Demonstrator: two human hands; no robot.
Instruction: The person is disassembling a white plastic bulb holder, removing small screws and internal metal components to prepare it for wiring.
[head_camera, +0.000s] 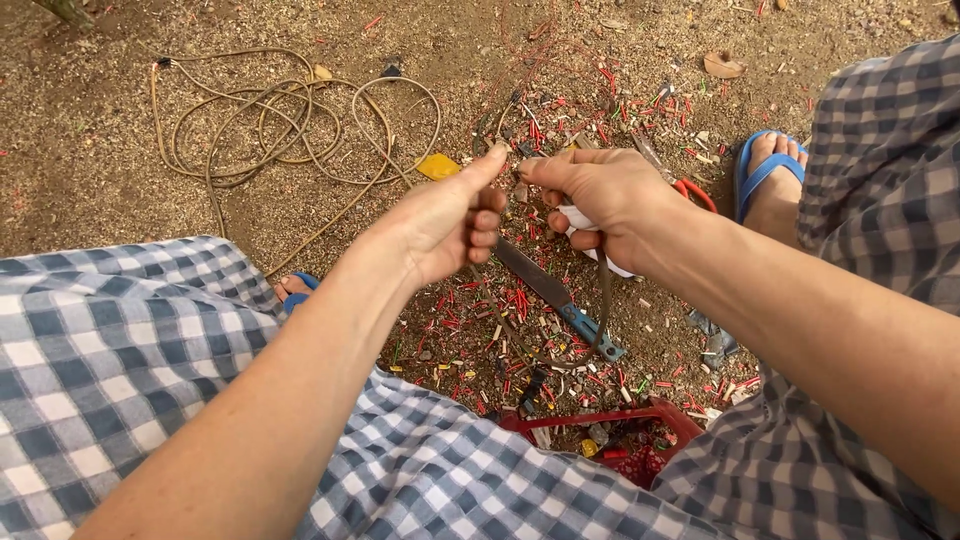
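Here, a tan cable (270, 130) is lying coiled on the dirt at far left. The left hand (450, 220) is curling clenched around a thin wire (515, 165), pinching one end, while the right hand (600, 205) is gripping the other, so its length is running sideways between them, above a blue-handled knife (555, 295).

tan cord coil (290, 125), red basket (610, 432), blue sandal (765, 170)

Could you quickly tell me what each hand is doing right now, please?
Left hand: closed, thumb up, pinching a thin wire.
Right hand: closed on the same wire, with a white strip wrapped on one finger.
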